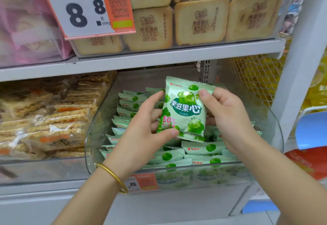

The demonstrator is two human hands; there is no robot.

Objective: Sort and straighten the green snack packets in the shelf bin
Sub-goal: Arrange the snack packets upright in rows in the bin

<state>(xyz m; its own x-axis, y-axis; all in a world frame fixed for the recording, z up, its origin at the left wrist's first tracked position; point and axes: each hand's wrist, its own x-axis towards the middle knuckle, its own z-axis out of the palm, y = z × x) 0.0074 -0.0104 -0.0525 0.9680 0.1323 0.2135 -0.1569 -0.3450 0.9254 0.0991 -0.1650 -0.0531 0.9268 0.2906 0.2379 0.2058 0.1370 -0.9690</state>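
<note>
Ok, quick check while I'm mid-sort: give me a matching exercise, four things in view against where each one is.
Things:
1 raised green packet
2 gold bangle
3 big orange price tag
4 cracker packs

Places:
A front of the upper shelf
B next bin, left of the clear bin
C pinched between left hand and right hand
D left wrist

Pairs: 1-C, 2-D, 3-A, 4-B

green packet (184, 109) upright above binned packets (200, 149)
</note>
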